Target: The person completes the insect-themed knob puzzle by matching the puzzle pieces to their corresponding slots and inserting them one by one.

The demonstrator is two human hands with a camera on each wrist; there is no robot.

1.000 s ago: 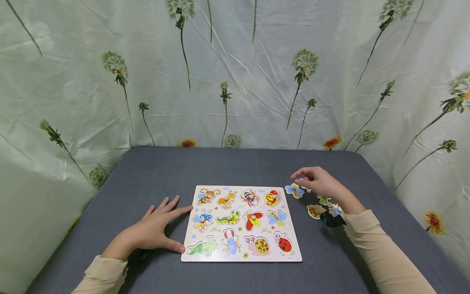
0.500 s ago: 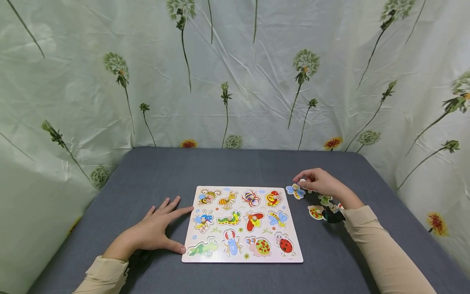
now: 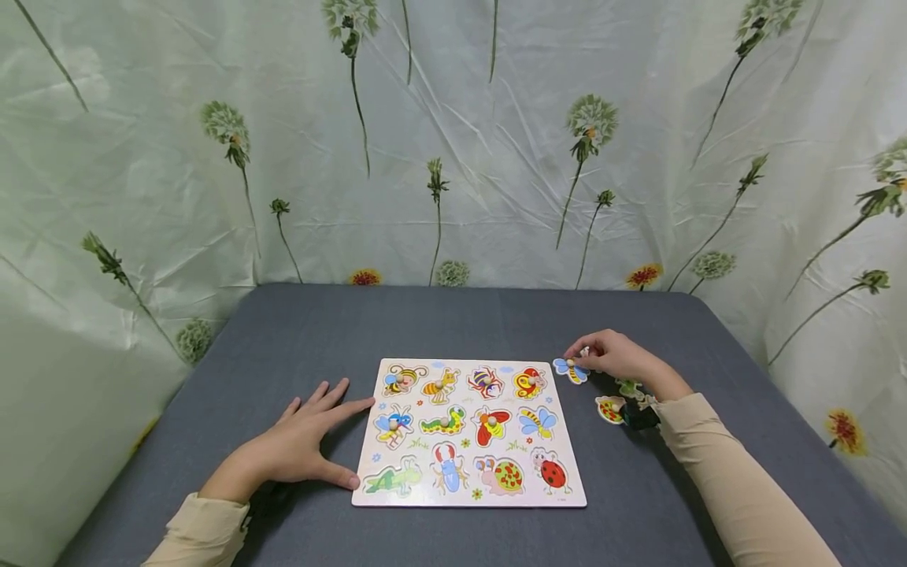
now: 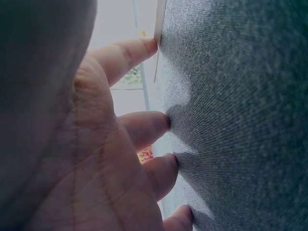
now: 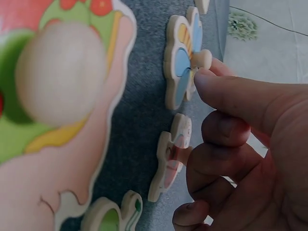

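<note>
A wooden peg puzzle board [image 3: 464, 461] with insect pictures lies on the grey table. My left hand [image 3: 298, 441] is spread at the board's left side, thumb and index fingertip touching its edge; in the left wrist view the other fingertips [image 4: 168, 168] rest on the cloth. Right of the board lies a blue-winged dragonfly piece [image 3: 571, 372], flat on the table. My right hand [image 3: 616, 356] has thumb and index finger at its round knob [image 5: 202, 58], pinching it, the other fingers curled. The index fingertip is partly hidden behind the knob.
Near my right wrist lie a snail piece [image 3: 609, 409], a green piece [image 3: 629, 388] and a pinkish piece [image 5: 171, 159]. Several knobbed pieces, such as the caterpillar [image 3: 442, 423], sit in the board. A flowered curtain [image 3: 453, 157] hangs behind the table.
My right hand has lowered slightly toward me, from over the pale piece onto the dragonfly piece's knob, and its fingers have closed on it. The left hand stays at the board's edge.
</note>
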